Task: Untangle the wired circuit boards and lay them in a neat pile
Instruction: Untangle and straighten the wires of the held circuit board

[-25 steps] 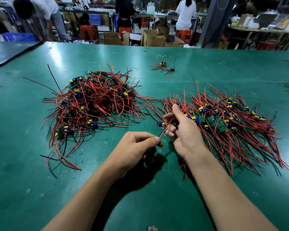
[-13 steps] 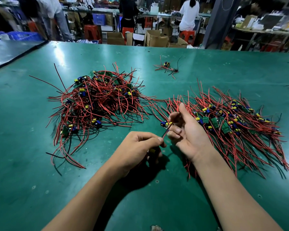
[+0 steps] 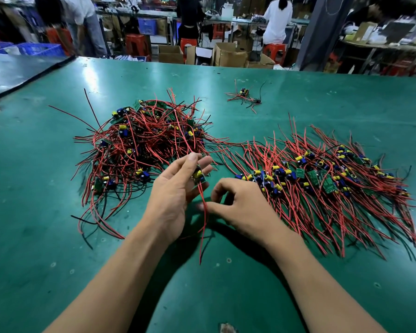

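The left hand [image 3: 175, 188] had risen toward the tangle, and the right hand [image 3: 243, 207] had dropped low.
The left hand clamped a small green circuit board with a yellow capacitor [image 3: 199, 176]. Its long red wire [image 3: 204, 227] trailed to 6 o'clock, pinched by the right thumb and forefinger. The tangled heap of red-wired boards [image 3: 142, 145] lay at 10 o'clock and the combed pile of red-wired boards [image 3: 322, 179] at 2 o'clock.

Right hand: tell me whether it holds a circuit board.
No, the right hand pinches only a red wire hanging from the circuit board in the left hand.
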### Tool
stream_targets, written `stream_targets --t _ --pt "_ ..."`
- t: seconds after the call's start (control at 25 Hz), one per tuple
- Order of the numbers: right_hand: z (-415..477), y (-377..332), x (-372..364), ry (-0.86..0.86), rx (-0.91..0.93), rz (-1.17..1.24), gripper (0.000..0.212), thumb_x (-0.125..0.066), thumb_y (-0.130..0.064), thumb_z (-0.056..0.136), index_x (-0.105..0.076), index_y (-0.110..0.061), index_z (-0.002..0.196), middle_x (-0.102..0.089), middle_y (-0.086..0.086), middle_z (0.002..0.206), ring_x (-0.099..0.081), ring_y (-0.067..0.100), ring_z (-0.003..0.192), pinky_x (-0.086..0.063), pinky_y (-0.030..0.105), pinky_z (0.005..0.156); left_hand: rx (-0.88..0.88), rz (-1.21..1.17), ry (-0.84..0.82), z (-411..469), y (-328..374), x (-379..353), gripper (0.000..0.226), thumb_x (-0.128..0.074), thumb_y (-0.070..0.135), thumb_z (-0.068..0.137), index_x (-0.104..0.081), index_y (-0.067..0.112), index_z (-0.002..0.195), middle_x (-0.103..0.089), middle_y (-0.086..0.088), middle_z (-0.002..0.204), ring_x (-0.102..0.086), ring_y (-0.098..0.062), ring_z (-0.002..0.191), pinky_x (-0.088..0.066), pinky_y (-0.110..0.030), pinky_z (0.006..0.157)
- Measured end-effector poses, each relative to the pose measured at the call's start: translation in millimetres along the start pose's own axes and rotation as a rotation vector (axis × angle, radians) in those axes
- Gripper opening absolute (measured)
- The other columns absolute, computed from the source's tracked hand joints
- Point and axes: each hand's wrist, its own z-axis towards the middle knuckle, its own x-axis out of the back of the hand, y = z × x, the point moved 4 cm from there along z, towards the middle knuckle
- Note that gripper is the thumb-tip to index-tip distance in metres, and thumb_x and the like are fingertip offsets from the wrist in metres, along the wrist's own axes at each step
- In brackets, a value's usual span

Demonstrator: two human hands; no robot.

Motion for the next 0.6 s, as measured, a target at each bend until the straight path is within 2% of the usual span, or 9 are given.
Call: stream_targets --t 0.08,0.12,0.2,0.28,0.36,0.44,0.52,0.6 --pt "-1 -6 -4 0.039 0.038 0.037 0.040 -0.080 -0.055 0.075 -0.054 -0.024 0.069 -0.059 -0.017 0.063 -0.048 0.003 0.055 -0.034 0.017 0.054 0.042 -0.036 0.021 0 -6 -1 0.037 -0.066 0.033 0.082 -0.066 0.012 0.113 -0.075 -0.002 0.109 -0.068 -0.018 0.107 -0.052 -0.041 0.089" --pt "-1 -9 -4 0.060 0.056 0.073 0.042 -0.076 -0.058 0.078 -0.054 -0.023 0.071 -0.058 -0.019 0.063 -0.046 0.004 0.053 -0.033 0.017 0.053 0.058 -0.069 0.021 0 -7 -1 0.036 -0.068 0.035 0.078 -0.069 0.013 0.108 -0.075 -0.002 0.109 -0.068 -0.019 0.108 -0.054 -0.042 0.088" --pt "-2 -14 -4 0.103 0.102 0.136 0.039 -0.066 -0.057 0.088 -0.054 -0.022 0.073 -0.057 -0.019 0.062 -0.046 0.004 0.051 -0.033 0.017 0.052 0.065 -0.084 0.007 0 -7 -1 0.030 -0.071 0.039 0.072 -0.076 0.018 0.092 -0.075 0.000 0.108 -0.069 -0.017 0.104 -0.056 -0.039 0.088" --pt "-3 -19 -3 0.170 0.117 0.238 0.033 -0.059 -0.050 0.096 -0.057 -0.024 0.076 -0.059 -0.015 0.062 -0.050 0.003 0.051 -0.038 0.019 0.053 0.057 -0.044 -0.007 -1 -8 -1 0.027 -0.071 0.043 0.070 -0.079 0.022 0.086 -0.075 0.004 0.105 -0.070 -0.014 0.092 -0.054 -0.037 0.088" --pt "-2 -20 -1 0.201 0.049 0.452 0.029 -0.056 -0.044 0.099 -0.059 -0.024 0.078 -0.060 -0.003 0.059 -0.054 0.008 0.049 -0.045 0.024 0.053 0.036 -0.064 -0.031 -2 -8 -3 0.028 -0.073 0.042 0.069 -0.078 0.021 0.088 -0.075 0.004 0.103 -0.068 -0.013 0.085 -0.056 -0.034 0.083" --pt "1 -20 0 0.156 -0.033 0.736 0.030 -0.056 -0.039 0.099 -0.063 -0.023 0.076 -0.058 0.003 0.059 -0.052 0.016 0.049 -0.044 0.025 0.050 0.013 -0.120 -0.090 -4 -6 -7 0.035 -0.074 0.034 0.068 -0.074 0.018 0.099 -0.073 -0.001 0.103 -0.069 -0.014 0.085 -0.057 -0.031 0.076" --pt "3 -18 4 0.087 -0.135 1.046 0.029 -0.059 -0.038 0.094 -0.068 -0.021 0.072 -0.060 0.003 0.065 -0.050 0.015 0.050 -0.042 0.022 0.049 0.002 -0.079 -0.167 -6 -6 -11 0.044 -0.074 0.025 0.068 -0.067 0.016 0.110 -0.072 -0.003 0.107 -0.068 -0.015 0.093 -0.056 -0.031 0.078" --pt "3 -15 8 0.016 -0.230 1.255 0.027 -0.064 -0.041 0.086 -0.070 -0.021 0.068 -0.062 -0.001 0.069 -0.049 0.011 0.050 -0.040 0.021 0.051 0.014 0.006 -0.198 -8 -9 -12 0.049 -0.075 0.020 0.066 -0.063 0.017 0.113 -0.073 -0.001 0.110 -0.067 -0.014 0.097 -0.052 -0.030 0.081"
